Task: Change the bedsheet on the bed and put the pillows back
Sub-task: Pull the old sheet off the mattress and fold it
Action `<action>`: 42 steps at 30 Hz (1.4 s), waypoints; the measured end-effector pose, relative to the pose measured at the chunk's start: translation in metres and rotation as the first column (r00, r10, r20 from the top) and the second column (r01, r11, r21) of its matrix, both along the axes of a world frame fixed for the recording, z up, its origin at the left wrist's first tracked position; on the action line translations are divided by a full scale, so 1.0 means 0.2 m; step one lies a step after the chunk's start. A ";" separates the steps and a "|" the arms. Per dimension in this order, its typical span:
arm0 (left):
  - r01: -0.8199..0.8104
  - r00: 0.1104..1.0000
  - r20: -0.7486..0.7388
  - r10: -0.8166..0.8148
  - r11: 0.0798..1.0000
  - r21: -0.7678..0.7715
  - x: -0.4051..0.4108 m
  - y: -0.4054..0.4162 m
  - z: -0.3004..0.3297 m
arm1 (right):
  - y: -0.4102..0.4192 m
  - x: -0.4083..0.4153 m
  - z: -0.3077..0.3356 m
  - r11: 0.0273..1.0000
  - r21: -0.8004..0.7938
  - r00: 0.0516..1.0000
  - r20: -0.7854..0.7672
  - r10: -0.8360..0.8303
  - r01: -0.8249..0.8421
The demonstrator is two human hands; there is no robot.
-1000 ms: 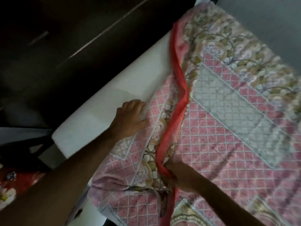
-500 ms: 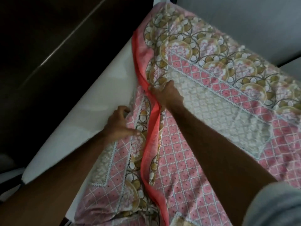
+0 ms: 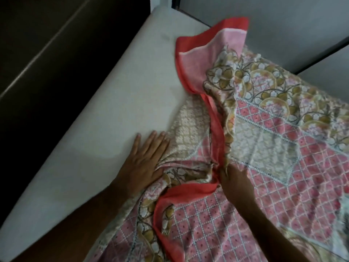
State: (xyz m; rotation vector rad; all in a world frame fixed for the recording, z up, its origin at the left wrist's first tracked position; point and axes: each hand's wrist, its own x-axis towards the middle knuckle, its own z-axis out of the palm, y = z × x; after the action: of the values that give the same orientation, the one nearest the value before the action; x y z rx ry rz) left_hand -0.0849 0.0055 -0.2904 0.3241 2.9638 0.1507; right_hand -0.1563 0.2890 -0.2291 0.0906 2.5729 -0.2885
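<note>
Head view: looks down on 1 bed corner with 2 bare forearms reaching in from the bottom edge.
Bedsheet [image 3: 273, 167]: pink, with a white lattice, gold-brown floral borders and pale lace-like panels; it covers the right and lower part of the bed and lies rumpled and folded over itself.
Red border [image 3: 217, 133]: the sheet's plain red hem runs as a long band from the upper middle down toward the bottom edge, kinked where the right hand meets it; this marks the fold's long axis, roughly top to bottom and leaning left at the lower end.
Sheet corner [image 3: 213, 46]: turned back near the far end of the bed, its paler underside showing, the tip pointing up and right toward the wall.
Mattress [image 3: 85, 148]: bare and white, exposed as a broad strip along the left of the sheet, running diagonally from lower left to the far corner.
Left hand [image 3: 145, 163]: flat, palm down, fingers straight and slightly spread, resting where the sheet's edge meets the mattress; cloth bunches just beside its thumb side, and it holds nothing.
Right hand [image 3: 236, 180]: fingers curled down into the gathered cloth at the red border, pinching the sheet.
Wall [image 3: 283, 19]: grey, behind the far end of the bed.
Dark panel [image 3: 47, 53]: along the mattress's left side, dim and without readable detail.
</note>
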 end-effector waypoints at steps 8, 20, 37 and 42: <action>0.021 0.997 0.073 -0.020 1.000 -0.021 -0.02 0.00 -0.01 | -0.34 -0.58 0.09 0.885 -0.424 0.976 -0.018 -0.219 0.191; 0.042 0.992 0.121 -0.041 0.999 -0.004 -0.02 0.00 0.00 | 0.18 0.00 0.03 0.724 -0.578 0.887 0.000 -0.461 0.376; -0.126 0.984 0.138 0.116 0.990 0.068 1.51 0.44 0.18 | 0.63 2.16 -0.11 0.866 0.018 0.841 -0.228 0.490 -0.500; 0.281 0.938 0.237 -0.254 0.956 -0.088 1.85 0.84 0.16 | 0.81 2.12 -0.19 0.811 0.033 0.705 -0.476 0.526 -0.584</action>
State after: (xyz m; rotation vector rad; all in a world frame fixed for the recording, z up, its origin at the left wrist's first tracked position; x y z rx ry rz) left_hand 0.2860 0.1736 -0.2586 0.6449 2.6597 -0.0241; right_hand 0.2668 0.4500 -0.2673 -0.9061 2.8782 -0.2491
